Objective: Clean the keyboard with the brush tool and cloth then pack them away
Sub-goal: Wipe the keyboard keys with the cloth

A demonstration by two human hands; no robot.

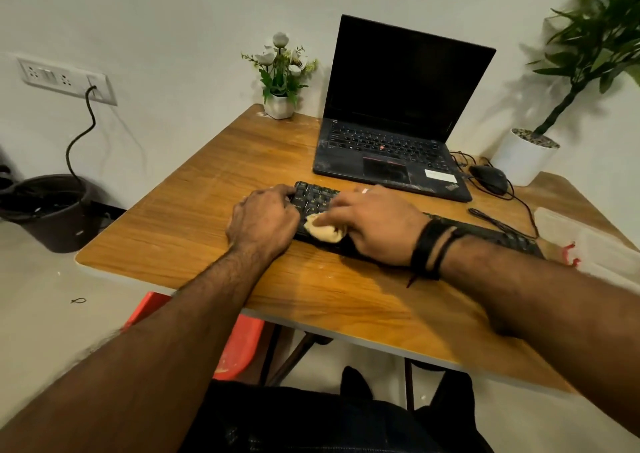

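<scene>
A black keyboard [317, 198] lies across the wooden table [214, 182], in front of the laptop. My left hand [263, 220] grips the keyboard's left end, fingers curled over its far corner. My right hand [374, 224] presses a bunched beige cloth [323, 232] onto the keys near the left end, holding it under the fingers and thumb. Both forearms hide much of the keyboard's middle; its right end [516, 239] shows past my wrist. No brush is visible.
An open black laptop [394, 140] stands behind the keyboard, with a black wired mouse [488, 178] to its right. A clear plastic case with red clips [585, 241] lies at the right edge. Two potted plants [280, 71] [526, 154] stand at the back. A dark bin [52, 210] stands on the floor at left.
</scene>
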